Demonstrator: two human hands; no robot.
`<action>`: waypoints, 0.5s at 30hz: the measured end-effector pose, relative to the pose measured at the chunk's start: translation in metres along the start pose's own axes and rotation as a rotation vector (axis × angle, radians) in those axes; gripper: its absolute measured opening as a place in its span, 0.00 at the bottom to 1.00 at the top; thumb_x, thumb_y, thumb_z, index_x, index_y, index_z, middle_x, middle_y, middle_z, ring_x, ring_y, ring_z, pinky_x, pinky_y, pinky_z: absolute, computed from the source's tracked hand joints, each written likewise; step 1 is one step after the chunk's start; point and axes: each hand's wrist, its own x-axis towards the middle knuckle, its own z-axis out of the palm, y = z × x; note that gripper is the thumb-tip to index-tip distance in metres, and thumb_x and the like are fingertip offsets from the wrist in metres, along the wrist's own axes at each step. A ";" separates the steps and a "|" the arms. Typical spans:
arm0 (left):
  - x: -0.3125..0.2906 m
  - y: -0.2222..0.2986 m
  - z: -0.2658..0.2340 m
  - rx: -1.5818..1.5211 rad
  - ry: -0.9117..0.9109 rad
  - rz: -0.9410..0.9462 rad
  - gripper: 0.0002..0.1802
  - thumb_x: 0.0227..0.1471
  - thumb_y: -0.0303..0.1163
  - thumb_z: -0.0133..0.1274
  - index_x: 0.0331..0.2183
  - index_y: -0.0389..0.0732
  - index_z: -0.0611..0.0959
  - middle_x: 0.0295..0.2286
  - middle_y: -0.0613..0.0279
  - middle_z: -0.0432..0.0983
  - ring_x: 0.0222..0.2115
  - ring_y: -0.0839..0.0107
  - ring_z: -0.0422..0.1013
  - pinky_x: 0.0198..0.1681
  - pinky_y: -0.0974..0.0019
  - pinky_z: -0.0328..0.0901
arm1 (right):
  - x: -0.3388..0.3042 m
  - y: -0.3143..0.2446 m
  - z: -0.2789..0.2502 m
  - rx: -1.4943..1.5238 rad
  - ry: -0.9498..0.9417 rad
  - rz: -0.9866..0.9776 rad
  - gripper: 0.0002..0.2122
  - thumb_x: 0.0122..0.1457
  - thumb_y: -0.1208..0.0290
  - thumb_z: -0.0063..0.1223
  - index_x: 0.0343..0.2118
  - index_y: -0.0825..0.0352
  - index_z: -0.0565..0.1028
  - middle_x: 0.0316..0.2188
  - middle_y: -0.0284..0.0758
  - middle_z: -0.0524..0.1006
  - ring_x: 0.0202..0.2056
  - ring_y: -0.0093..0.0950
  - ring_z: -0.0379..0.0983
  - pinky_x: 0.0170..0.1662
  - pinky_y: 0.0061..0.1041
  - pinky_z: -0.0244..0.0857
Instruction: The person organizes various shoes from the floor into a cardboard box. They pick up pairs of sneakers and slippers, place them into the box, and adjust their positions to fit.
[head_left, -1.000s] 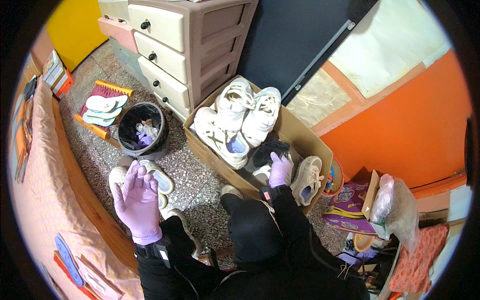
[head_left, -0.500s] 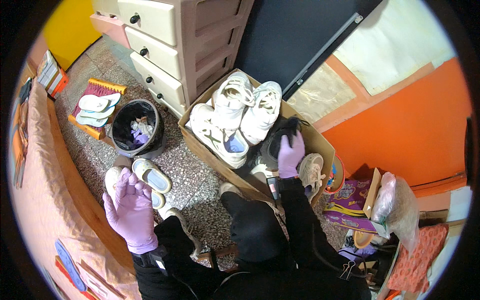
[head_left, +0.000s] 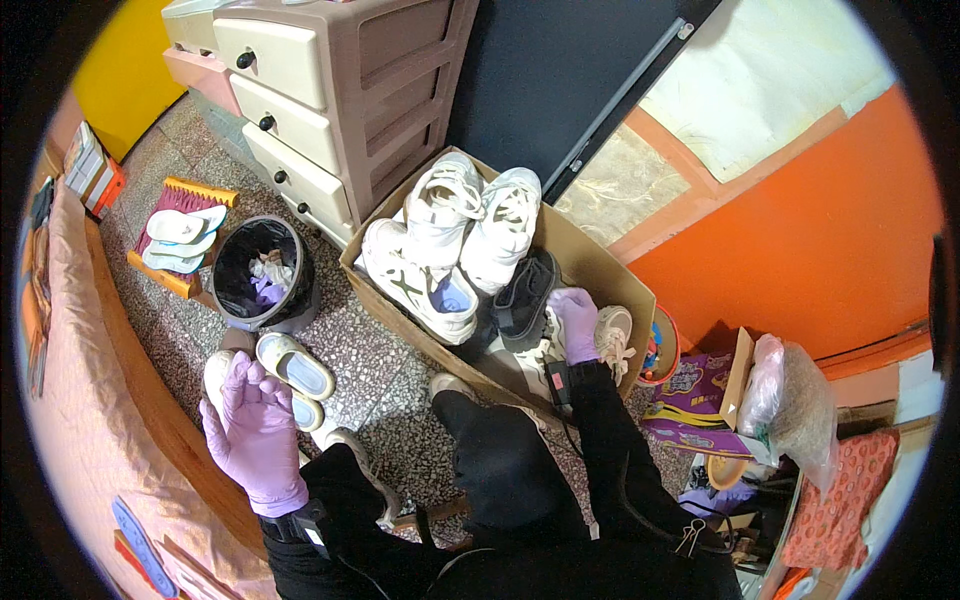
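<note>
Both hands wear thin lilac gloves. My right hand (head_left: 577, 325) is down inside an open cardboard box (head_left: 405, 325), its fingers curled in against a white lace-up shoe (head_left: 548, 340) that it partly covers. A black shoe (head_left: 525, 303) lies just left of those fingers, apart from them. Several white sneakers (head_left: 440, 205) are piled at the box's left end, and a cream shoe (head_left: 613, 338) sits at its right end. My left hand (head_left: 256, 435) is held palm up to the left, fingers loosely bent and apart, with nothing in it.
A black-lined bin (head_left: 312, 290) and pale slippers (head_left: 295, 365) stand on the speckled floor. Flip-flops (head_left: 178, 227) rest on a low stool beyond. A drawer cabinet (head_left: 280, 110) stands behind the box. Right of it are a small tub (head_left: 672, 345) and a purple carton (head_left: 690, 390).
My right hand has come off the black shoe and moved slightly down to the white lace-up shoe. The black shoe now sits farther left, against the sneakers. The view has shifted a little.
</note>
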 end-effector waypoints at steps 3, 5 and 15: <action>0.000 -0.001 0.000 0.012 0.034 0.010 0.32 0.62 0.48 0.44 0.51 0.26 0.74 0.44 0.49 0.74 0.43 0.63 0.68 0.49 0.61 0.63 | 0.005 0.017 0.007 -0.305 0.127 0.543 0.13 0.55 0.66 0.60 0.39 0.70 0.78 0.34 0.36 0.79 0.28 0.24 0.73 0.34 0.23 0.67; 0.000 -0.002 -0.001 0.006 0.044 0.019 0.32 0.62 0.48 0.44 0.50 0.26 0.74 0.44 0.49 0.74 0.43 0.63 0.69 0.50 0.60 0.63 | 0.004 0.017 0.019 -0.229 0.089 0.702 0.21 0.54 0.59 0.63 0.45 0.70 0.77 0.40 0.35 0.81 0.35 0.26 0.75 0.42 0.26 0.68; 0.003 -0.009 0.002 0.035 0.021 0.012 0.32 0.62 0.49 0.43 0.51 0.27 0.73 0.43 0.51 0.73 0.42 0.61 0.68 0.49 0.60 0.63 | 0.005 -0.021 0.035 -0.220 -0.019 0.344 0.22 0.52 0.62 0.63 0.46 0.72 0.77 0.40 0.42 0.81 0.41 0.36 0.78 0.47 0.27 0.69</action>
